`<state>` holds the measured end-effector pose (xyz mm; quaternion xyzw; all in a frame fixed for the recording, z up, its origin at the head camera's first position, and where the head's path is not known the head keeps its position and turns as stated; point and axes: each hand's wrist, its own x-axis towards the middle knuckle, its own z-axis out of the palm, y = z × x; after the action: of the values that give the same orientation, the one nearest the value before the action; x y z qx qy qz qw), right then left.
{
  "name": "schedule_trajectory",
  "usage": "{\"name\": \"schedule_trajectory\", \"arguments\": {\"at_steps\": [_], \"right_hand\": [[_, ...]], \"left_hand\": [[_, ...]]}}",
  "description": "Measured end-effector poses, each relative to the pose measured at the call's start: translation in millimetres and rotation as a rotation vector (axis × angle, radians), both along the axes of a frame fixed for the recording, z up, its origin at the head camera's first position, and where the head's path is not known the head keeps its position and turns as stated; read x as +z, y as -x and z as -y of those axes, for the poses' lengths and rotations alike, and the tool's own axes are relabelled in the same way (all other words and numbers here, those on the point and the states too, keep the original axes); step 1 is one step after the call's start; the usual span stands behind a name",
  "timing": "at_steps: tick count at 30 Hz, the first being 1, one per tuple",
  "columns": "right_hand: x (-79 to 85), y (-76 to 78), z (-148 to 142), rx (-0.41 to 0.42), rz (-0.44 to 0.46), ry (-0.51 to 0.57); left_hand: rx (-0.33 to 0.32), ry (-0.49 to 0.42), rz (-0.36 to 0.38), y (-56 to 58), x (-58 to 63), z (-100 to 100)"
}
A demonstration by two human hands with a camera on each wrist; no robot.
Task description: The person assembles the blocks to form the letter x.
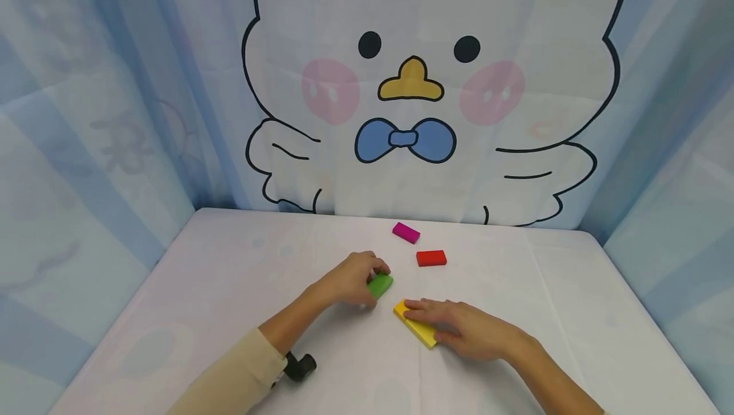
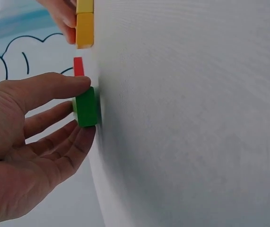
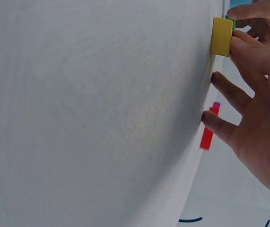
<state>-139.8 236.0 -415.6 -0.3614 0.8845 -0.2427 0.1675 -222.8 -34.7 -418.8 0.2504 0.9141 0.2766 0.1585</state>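
My left hand (image 1: 351, 278) holds a green block (image 1: 381, 285) low over the white table, thumb on the near side and fingers round the far side. The left wrist view shows the green block (image 2: 86, 108) between thumb and fingertips. To the right, my right hand (image 1: 478, 331) grips a yellow block (image 1: 423, 332), its thumb at the near side. An orange-yellow block (image 2: 84, 30) sits end to end with the yellow one, under the fingertips. In the right wrist view, the remaining fingers (image 3: 231, 97) spread down to the tabletop.
A red block (image 1: 431, 258) lies behind the hands on the white table (image 1: 229, 287), and a magenta block (image 1: 406, 232) lies farther back. A black device (image 1: 301, 367) is strapped at the left wrist. Printed curtains (image 1: 367, 192) stand behind the table and at both sides.
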Motion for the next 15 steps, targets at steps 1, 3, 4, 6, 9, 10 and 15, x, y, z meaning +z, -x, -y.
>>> {"name": "schedule_trajectory", "arguments": {"at_steps": [1, 3, 4, 6, 9, 10, 15], "right_hand": [[-0.3, 0.1, 0, -0.001, 0.002, 0.000], [-1.1, 0.5, 0, -0.002, 0.007, 0.000], [-1.6, 0.7, 0, -0.001, 0.007, 0.000], [-2.4, 1.0, -1, 0.000, 0.010, 0.003], [-2.9, 1.1, -1, 0.000, 0.012, 0.008], [-2.9, 1.0, -1, 0.000, 0.010, 0.008], [-3.1, 0.5, -1, -0.009, 0.011, 0.000]], "left_hand": [[0.000, -0.001, 0.001, -0.8, 0.2, 1], [0.001, -0.002, 0.005, -2.8, 0.3, 2], [0.000, -0.001, 0.005, -3.8, 0.3, 3], [0.000, 0.006, 0.005, -6.1, 0.5, 4], [-0.006, 0.012, -0.001, -8.8, 1.0, 6], [-0.009, 0.013, -0.005, -9.7, 1.3, 7], [-0.029, 0.009, -0.010, -13.8, 2.2, 9]]}}
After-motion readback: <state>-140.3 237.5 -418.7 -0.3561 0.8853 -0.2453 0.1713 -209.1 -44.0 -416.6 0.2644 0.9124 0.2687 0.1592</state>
